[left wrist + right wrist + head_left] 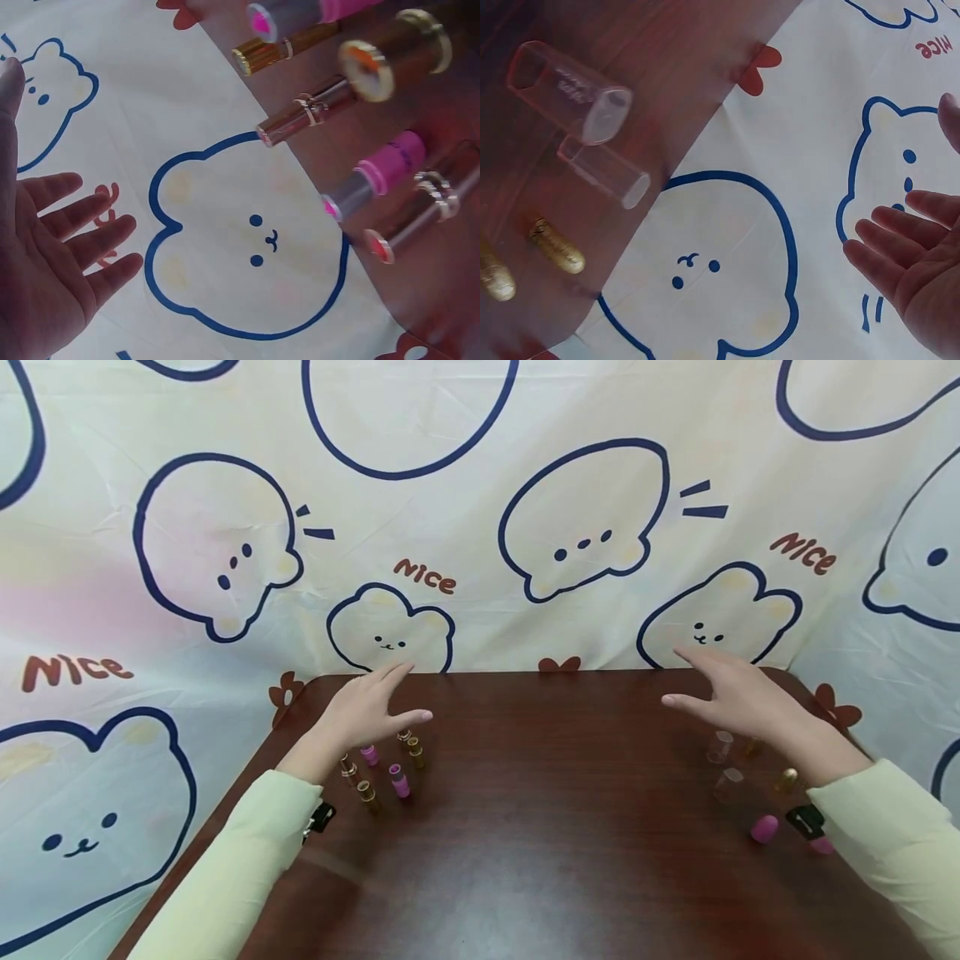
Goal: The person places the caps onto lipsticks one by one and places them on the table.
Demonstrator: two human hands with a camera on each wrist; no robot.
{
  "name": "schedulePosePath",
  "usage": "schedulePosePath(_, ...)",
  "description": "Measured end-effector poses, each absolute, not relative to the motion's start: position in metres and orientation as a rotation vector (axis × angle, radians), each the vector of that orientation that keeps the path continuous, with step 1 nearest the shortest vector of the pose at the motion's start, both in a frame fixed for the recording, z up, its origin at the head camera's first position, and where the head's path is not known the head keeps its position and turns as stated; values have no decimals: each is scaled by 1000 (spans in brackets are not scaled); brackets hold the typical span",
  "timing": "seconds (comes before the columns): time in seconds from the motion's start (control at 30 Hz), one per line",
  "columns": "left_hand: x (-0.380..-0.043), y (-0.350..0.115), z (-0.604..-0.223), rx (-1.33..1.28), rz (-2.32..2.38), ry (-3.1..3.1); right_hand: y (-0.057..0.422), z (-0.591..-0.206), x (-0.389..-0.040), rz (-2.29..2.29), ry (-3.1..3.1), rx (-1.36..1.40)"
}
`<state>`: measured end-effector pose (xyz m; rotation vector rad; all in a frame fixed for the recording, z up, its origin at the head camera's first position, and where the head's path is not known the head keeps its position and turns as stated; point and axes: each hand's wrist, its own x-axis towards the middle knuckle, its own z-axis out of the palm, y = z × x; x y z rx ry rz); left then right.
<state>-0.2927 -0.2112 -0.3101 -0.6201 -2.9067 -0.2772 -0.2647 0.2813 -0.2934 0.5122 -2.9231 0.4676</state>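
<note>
My left hand (367,708) is raised over the table's left side with thumb and fingers spread, holding nothing. Beneath it several uncapped lipsticks stand upright, among them a pink lipstick (400,782) and a gold lipstick (367,793). The left wrist view shows a rose-gold lipstick (304,114) and a pink and grey lipstick (371,178) apart from the fingers. On the other side my right hand (738,692) also hovers with relaxed fingers and grips nothing. Near it are clear caps (728,783), a gold cap (787,780) and a pink cap (765,829). My right forearm partly hides some caps.
The dark brown table (517,827) reaches back to a white cloth (465,527) printed with blue cartoon outlines, which also hangs along both sides. A black wrist device (322,817) sits at my left cuff and a second black device (806,820) at my right.
</note>
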Motion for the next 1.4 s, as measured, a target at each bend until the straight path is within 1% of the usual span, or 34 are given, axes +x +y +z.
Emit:
schedulePosePath(0.13, -285, -219, -314, -608, -347, -2893, 292, -295, -254, 473, -2946, 447)
schedulePosePath(0.3, -276, -224, -320, -577, -466, -2902, 306, -300, -241, 457, -2926, 433)
schedulePosePath(0.6, -259, -232, -340, -536, -571, -2896, 321, -314, -215, 478, -2896, 385)
schedulePosePath(0.83, -259, -235, -355, -530, -621, -2992, 327, -325, -202, 510, -2916, 342)
schedulePosePath(1.03, -261, -236, -362, -510, -665, -3078, 331, -339, -193, 480, -2850, 358)
schedulePosePath(1.4, -267, -237, -371, -554, -581, -3140, 339, -359, -186, 456, -3013, 308)
